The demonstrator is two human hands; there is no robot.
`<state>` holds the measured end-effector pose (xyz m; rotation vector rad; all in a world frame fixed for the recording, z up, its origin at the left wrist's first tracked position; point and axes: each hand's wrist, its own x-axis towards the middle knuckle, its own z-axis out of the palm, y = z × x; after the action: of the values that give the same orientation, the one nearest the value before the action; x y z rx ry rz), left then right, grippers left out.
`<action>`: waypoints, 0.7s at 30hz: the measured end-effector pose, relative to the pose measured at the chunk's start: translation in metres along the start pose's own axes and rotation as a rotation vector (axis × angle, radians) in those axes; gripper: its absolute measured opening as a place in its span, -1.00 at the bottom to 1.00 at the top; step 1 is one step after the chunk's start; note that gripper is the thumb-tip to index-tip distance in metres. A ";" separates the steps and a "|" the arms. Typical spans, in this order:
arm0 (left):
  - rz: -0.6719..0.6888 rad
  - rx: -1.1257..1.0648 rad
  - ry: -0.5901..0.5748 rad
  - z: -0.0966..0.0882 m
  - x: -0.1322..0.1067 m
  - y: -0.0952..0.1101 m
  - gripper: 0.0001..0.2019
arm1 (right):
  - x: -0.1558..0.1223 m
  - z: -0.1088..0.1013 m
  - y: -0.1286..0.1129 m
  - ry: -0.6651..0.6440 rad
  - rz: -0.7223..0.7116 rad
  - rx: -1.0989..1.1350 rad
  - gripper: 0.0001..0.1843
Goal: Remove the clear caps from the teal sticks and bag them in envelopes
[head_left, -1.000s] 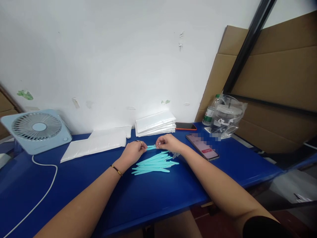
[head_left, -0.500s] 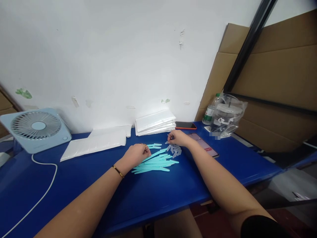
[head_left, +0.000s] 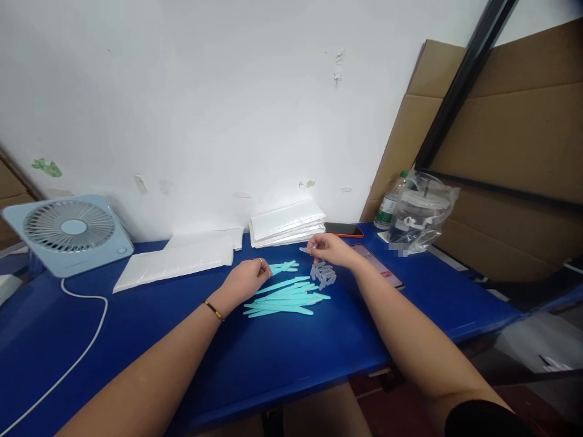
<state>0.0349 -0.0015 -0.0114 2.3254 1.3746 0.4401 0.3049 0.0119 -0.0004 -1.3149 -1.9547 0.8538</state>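
My left hand [head_left: 248, 279] is closed, thumb and finger pinched on the end of a turquoise eyebrow razor [head_left: 286, 266]. This razor lies across a small group of similar ones behind the fingers. Nearer to me, a loose pile of turquoise eyebrow razors [head_left: 285, 300] is spread on the blue table. My right hand [head_left: 330, 249] pinches a small translucent blade cap [head_left: 304, 249], which sticks out to the left of its fingertips. Just below that hand sits a heap of translucent caps [head_left: 324, 275].
A stack of white packets [head_left: 288, 221] stands against the wall, with more white packets [head_left: 177, 264] to its left. A blue fan [head_left: 73, 233] with a white cable occupies the left side. Two phones [head_left: 380, 267], a bottle [head_left: 387, 206] and a bagged cup [head_left: 419, 212] are at right.
My left hand has moved slightly up and back to the smaller razor group. My right hand has lifted a little from the cap heap, a cap now showing at its fingertips.
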 end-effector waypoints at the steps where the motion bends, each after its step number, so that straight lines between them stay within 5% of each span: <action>1: 0.000 -0.022 0.016 -0.002 0.000 -0.002 -0.76 | -0.001 0.001 -0.002 0.005 -0.009 0.014 -0.77; 5: 0.007 -0.141 -0.013 -0.009 -0.003 -0.010 -0.76 | -0.003 0.009 -0.007 -0.013 -0.054 0.041 -0.77; 21: 0.140 0.010 0.097 -0.006 0.001 -0.010 -0.81 | -0.003 0.031 -0.020 -0.128 -0.032 0.181 -0.76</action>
<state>0.0245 0.0046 -0.0111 2.4470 1.2630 0.5965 0.2708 -0.0019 -0.0036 -1.1463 -1.9378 1.0953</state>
